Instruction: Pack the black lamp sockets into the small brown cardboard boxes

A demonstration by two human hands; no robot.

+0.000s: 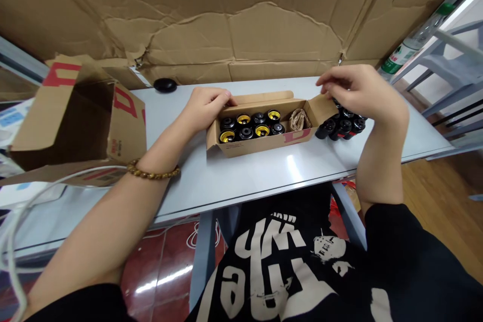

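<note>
A long open cardboard box [260, 147] lies on the white table [241, 177]. Inside it stand several black cylinders [246, 133], some with yellow rings on top, and a wad of crumpled brown paper [299, 119] fills the right end. My left hand [207, 105] is closed on the box's back left corner. At the right end my right hand [347, 90] hovers by the raised end flap [323, 109], fingers bent; whether it touches the flap is hard to tell. More black cylinders [344, 125] stand beside the box, partly under my right hand.
A larger open carton [128, 123] stands at the left, with a white cable [56, 181] across its front. Behind the table rises a big cardboard sheet [241, 35]. A black round object [165, 85] sits at the back left; a green-capped bottle [405, 53] is at the right.
</note>
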